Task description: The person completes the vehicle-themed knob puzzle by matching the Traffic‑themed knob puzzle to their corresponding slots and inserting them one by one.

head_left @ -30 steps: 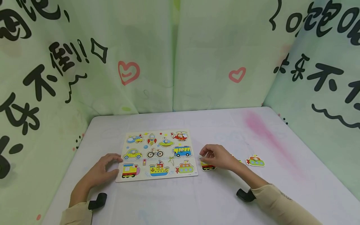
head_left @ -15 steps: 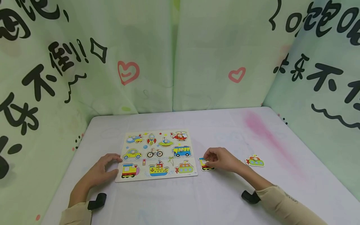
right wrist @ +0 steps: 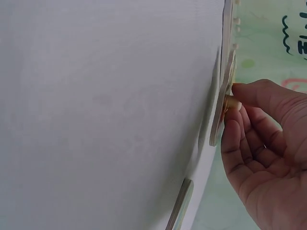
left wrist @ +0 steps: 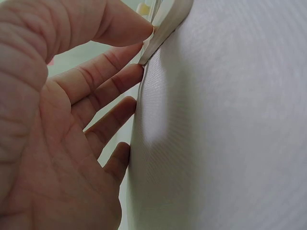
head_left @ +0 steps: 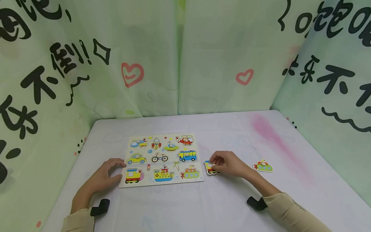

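A wooden peg puzzle board (head_left: 171, 167) with vehicle pictures lies left of centre in the head view. My left hand (head_left: 106, 175) rests at its left edge; in the left wrist view its thumb and fingertips touch the edge, fingers mostly straight. To the right of the board, my right hand (head_left: 229, 163) pinches a train puzzle piece (head_left: 208, 167), whose right part is hidden by the fingers. In the right wrist view, the piece (right wrist: 220, 115) is seen edge-on, with its knob (right wrist: 233, 102) between thumb and fingers, close over the white cloth.
A submarine puzzle piece (head_left: 263, 166) lies farther right on the white tablecloth (head_left: 162, 209). The edge of a puzzle piece (right wrist: 180, 206) shows at the bottom of the right wrist view. A green printed curtain (head_left: 203, 64) surrounds the table.
The right hand came down onto the train piece from above and shifted slightly right. The piece now sits a little farther left. The left hand and board stay in place.
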`<state>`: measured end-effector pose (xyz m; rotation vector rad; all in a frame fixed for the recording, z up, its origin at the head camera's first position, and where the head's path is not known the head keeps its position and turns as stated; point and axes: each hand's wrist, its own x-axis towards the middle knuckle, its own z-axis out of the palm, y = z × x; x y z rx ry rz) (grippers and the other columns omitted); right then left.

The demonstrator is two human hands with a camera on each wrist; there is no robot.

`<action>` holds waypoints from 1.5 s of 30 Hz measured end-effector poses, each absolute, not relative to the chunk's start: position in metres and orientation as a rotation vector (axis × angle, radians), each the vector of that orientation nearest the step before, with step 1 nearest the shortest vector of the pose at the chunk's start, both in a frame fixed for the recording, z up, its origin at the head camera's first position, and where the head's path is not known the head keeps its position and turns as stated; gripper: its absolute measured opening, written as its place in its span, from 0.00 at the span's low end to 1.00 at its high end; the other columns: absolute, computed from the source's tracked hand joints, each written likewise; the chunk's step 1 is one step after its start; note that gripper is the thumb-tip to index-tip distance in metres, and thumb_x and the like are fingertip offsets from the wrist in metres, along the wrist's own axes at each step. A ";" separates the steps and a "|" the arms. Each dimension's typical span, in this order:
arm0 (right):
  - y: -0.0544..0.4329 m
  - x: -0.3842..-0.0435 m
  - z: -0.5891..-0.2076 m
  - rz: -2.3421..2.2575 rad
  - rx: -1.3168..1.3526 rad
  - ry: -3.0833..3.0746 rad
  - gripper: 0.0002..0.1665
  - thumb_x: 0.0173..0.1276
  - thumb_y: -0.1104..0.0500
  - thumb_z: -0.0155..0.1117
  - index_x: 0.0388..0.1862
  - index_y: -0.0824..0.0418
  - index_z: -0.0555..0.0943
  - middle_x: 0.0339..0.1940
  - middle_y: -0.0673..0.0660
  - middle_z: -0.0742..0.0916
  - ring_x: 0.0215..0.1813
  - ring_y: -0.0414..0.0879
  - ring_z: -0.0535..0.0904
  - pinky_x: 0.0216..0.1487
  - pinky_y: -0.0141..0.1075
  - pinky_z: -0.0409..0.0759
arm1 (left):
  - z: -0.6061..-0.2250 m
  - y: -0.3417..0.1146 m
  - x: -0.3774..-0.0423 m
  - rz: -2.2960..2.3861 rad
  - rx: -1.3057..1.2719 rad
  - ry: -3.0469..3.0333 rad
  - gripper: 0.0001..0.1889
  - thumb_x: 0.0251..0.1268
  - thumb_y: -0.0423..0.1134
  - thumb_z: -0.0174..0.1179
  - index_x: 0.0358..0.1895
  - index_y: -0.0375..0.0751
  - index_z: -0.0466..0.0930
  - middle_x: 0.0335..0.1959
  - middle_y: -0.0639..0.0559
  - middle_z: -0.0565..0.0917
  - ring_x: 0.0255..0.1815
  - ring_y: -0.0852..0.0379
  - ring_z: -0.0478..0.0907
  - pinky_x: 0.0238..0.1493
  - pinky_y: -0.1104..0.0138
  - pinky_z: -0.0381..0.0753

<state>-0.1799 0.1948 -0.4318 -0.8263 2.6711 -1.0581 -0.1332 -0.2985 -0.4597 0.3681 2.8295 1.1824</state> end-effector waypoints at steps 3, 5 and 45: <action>0.193 -0.179 -0.431 -1.099 -0.831 2.673 0.08 0.64 0.65 0.72 0.41 0.61 0.84 0.32 0.47 0.84 0.34 0.39 0.78 0.36 0.30 0.80 | -0.459 -0.298 -0.133 1.177 0.362 2.828 0.18 0.58 0.29 0.66 0.52 0.42 0.81 0.65 0.37 0.76 0.70 0.32 0.66 0.72 0.35 0.62; 0.190 -0.180 -0.430 -1.126 -0.829 2.664 0.08 0.65 0.64 0.72 0.42 0.61 0.84 0.32 0.47 0.84 0.35 0.39 0.78 0.37 0.30 0.80 | -0.459 -0.298 -0.133 1.178 0.362 2.824 0.17 0.59 0.29 0.66 0.52 0.42 0.80 0.65 0.37 0.76 0.70 0.32 0.66 0.72 0.35 0.62; 0.068 -0.182 -0.421 -1.397 -0.930 2.356 0.09 0.66 0.62 0.73 0.43 0.62 0.85 0.35 0.49 0.85 0.36 0.43 0.80 0.39 0.30 0.82 | -0.460 -0.298 -0.132 1.178 0.367 2.824 0.17 0.59 0.29 0.66 0.53 0.42 0.80 0.65 0.38 0.76 0.71 0.33 0.65 0.72 0.34 0.61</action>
